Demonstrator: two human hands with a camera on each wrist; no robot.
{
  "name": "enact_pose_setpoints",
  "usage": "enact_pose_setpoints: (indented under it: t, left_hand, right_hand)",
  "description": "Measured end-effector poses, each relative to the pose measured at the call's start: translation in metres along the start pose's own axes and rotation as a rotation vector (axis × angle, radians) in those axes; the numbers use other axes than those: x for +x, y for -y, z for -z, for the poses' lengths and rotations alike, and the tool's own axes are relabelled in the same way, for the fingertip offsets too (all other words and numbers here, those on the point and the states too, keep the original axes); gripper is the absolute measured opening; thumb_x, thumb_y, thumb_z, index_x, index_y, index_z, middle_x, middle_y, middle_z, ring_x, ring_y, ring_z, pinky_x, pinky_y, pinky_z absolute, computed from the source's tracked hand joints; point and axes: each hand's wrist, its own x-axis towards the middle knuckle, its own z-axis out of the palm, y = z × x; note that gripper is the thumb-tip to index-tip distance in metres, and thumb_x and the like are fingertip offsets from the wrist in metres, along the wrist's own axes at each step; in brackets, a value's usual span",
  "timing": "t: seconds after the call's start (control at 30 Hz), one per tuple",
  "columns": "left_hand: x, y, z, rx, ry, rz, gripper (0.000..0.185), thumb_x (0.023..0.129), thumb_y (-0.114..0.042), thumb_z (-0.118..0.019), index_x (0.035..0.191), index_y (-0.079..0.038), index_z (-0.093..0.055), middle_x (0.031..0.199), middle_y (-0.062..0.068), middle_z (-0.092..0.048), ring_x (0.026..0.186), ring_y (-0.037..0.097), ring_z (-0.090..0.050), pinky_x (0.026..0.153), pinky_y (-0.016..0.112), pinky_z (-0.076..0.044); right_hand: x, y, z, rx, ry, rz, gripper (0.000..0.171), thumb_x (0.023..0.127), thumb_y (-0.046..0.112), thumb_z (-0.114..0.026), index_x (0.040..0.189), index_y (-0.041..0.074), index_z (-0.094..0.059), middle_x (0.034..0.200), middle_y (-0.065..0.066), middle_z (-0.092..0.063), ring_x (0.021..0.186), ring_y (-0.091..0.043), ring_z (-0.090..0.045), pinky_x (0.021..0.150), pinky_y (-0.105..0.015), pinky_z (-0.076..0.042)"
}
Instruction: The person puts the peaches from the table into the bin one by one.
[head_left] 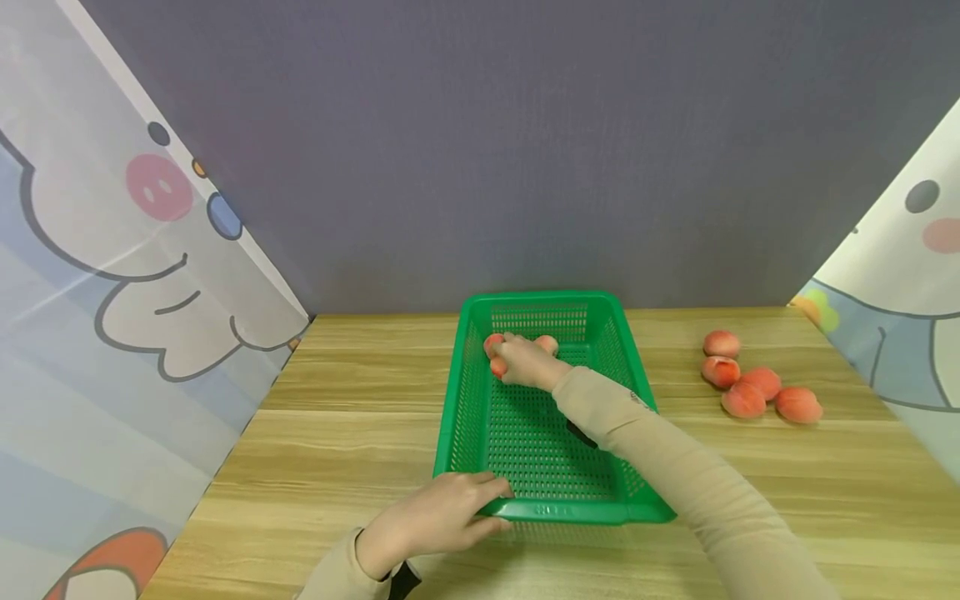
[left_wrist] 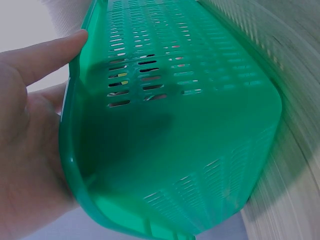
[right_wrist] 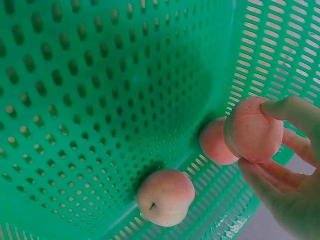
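Observation:
A green plastic basket (head_left: 555,510) with slotted walls stands on the wooden table. At its near left corner my left hand (head_left: 450,512) grips the rim; in the left wrist view the thumb (left_wrist: 55,56) lies against that rim (left_wrist: 70,135). My right hand (head_left: 525,362) reaches inside towards the far left. Between its thumb and fingers it holds a pinkish peach (right_wrist: 254,130), seen best in the right wrist view. Just behind that one lies a second peach (right_wrist: 216,142), and a paler third peach (right_wrist: 166,197) sits apart by the basket wall.
Several more peaches (head_left: 759,383) lie grouped on the table to the right of the basket. A grey panel (head_left: 480,150) rises behind the table. Cartoon-printed sheets (head_left: 112,250) flank both sides.

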Motion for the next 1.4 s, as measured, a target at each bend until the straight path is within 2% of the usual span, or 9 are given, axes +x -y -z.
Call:
enact_pose_setpoints:
  t: [0.17,0.3,0.5,0.67,0.93,1.17,1.4]
  left_hand:
    - [0.0,0.0,0.0,-0.002,0.0,0.005,0.019,0.087,-0.028,-0.055,0.096,-0.012,-0.056,0.082,-0.007,-0.057,0.065,-0.006,-0.044,0.058,0.007,-0.037]
    - [0.0,0.0,-0.001,-0.004,0.007,0.01,0.019,0.088,-0.028,-0.055,0.097,-0.012,-0.056,0.083,-0.007,-0.057,0.067,-0.006,-0.045,0.059,0.007,-0.038]
    - [0.001,0.0,-0.001,-0.001,0.007,0.009,0.019,0.087,-0.028,-0.056,0.096,-0.011,-0.056,0.082,-0.007,-0.057,0.066,-0.006,-0.045,0.059,0.007,-0.037]
    - [0.001,0.0,0.0,0.001,0.005,0.008,0.018,0.087,-0.028,-0.056,0.096,-0.012,-0.056,0.079,-0.009,-0.055,0.064,-0.006,-0.042,0.058,0.006,-0.036]
    - [0.0,0.0,0.0,0.02,-0.011,0.002,0.017,0.087,-0.029,-0.056,0.094,-0.013,-0.055,0.077,-0.011,-0.052,0.064,-0.006,-0.042,0.058,0.007,-0.036]
    - [0.0,0.0,-0.001,0.03,-0.02,-0.003,0.017,0.086,-0.029,-0.056,0.093,-0.013,-0.055,0.076,-0.011,-0.05,0.064,-0.006,-0.041,0.058,0.008,-0.036]
    - [0.001,-0.001,0.0,0.02,-0.011,0.003,0.017,0.086,-0.028,-0.057,0.094,-0.013,-0.055,0.077,-0.011,-0.052,0.064,-0.006,-0.042,0.058,0.007,-0.036]
  right_hand:
    - [0.002,0.0,-0.008,-0.008,-0.008,0.01,0.043,0.076,0.004,-0.064,0.118,0.004,-0.052,0.119,-0.019,-0.047,0.087,-0.027,-0.05,0.06,-0.025,-0.039]
    - [0.004,0.0,-0.014,-0.015,-0.023,0.023,0.044,0.075,0.003,-0.065,0.117,0.004,-0.053,0.121,-0.02,-0.045,0.095,-0.03,-0.049,0.065,-0.028,-0.043]
    - [0.005,0.002,-0.021,-0.056,-0.075,0.057,0.037,0.072,0.003,-0.067,0.108,0.003,-0.058,0.106,-0.017,-0.052,0.086,-0.026,-0.05,0.071,-0.031,-0.042]
    - [0.007,0.003,-0.026,-0.072,-0.088,0.075,0.035,0.072,0.002,-0.067,0.106,0.002,-0.058,0.097,-0.015,-0.051,0.072,-0.019,-0.044,0.063,-0.027,-0.04]
    - [0.008,0.006,-0.031,-0.065,-0.111,0.108,0.024,0.072,0.0,-0.066,0.094,0.002,-0.058,0.084,-0.011,-0.053,0.061,-0.016,-0.042,0.056,-0.024,-0.036]
    - [0.009,0.007,-0.033,-0.08,-0.107,0.096,0.025,0.074,0.003,-0.065,0.097,0.002,-0.057,0.092,-0.015,-0.051,0.067,-0.018,-0.043,0.055,-0.026,-0.036]
    - [0.01,0.007,-0.034,-0.068,-0.104,0.086,0.019,0.074,0.002,-0.064,0.092,0.004,-0.057,0.087,-0.012,-0.05,0.066,-0.018,-0.042,0.053,-0.024,-0.033]
